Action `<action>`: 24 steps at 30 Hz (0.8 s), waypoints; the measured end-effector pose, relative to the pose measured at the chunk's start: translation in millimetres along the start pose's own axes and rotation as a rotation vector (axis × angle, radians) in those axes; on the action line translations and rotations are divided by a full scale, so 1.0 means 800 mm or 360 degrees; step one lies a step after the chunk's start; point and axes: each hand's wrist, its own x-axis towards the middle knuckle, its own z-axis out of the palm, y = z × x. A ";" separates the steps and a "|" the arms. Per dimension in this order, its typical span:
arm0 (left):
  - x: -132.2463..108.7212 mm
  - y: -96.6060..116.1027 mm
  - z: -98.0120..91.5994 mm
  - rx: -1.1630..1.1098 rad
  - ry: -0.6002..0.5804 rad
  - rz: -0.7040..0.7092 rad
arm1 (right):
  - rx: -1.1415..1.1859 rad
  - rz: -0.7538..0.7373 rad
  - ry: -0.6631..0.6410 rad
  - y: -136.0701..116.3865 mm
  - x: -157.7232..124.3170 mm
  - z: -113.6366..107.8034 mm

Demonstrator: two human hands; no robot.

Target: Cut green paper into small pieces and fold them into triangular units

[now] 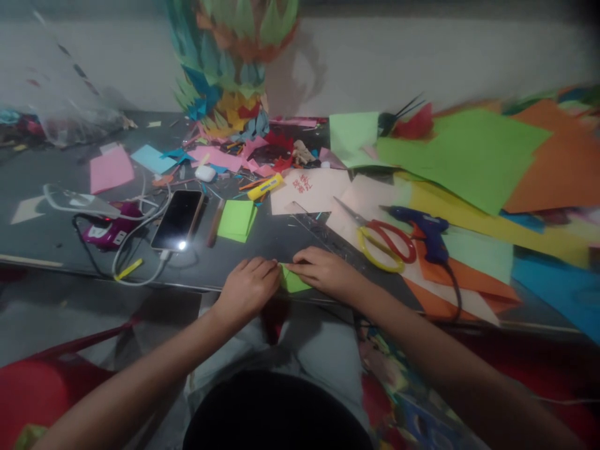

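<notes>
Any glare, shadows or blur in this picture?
Head view: dim and hazy, white glare on the smartphone; head view: a shadow on the wall beside the paper sculpture; head view: the plastic bag is blurred, folds in the green paper unclear.

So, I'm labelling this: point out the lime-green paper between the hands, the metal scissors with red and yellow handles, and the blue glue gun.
Lime-green paper (pixel 294 282): head view, its uncovered part.
Scissors (pixel 369 226): head view, where blades meet handles.
Blue glue gun (pixel 427 227): head view, its body.

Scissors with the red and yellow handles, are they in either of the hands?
No, the scissors lie beside the blue glue gun, while the left hand and right hand are both at the small green paper.
</notes>
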 end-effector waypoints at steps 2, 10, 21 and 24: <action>0.004 -0.001 -0.005 0.0044 -0.0049 -0.0023 | 0.0027 0.0008 0.0023 0.000 0.000 0.001; 0.002 -0.002 -0.003 -0.0001 0.0071 -0.0154 | 0.0062 0.0016 -0.0027 0.001 0.000 0.000; 0.011 0.004 -0.012 -0.0053 -0.0011 -0.0418 | 0.0021 0.0020 -0.0086 -0.003 0.007 -0.006; 0.010 0.009 -0.007 -0.0062 -0.0001 -0.0295 | 0.0011 0.0028 -0.0078 -0.004 0.007 -0.006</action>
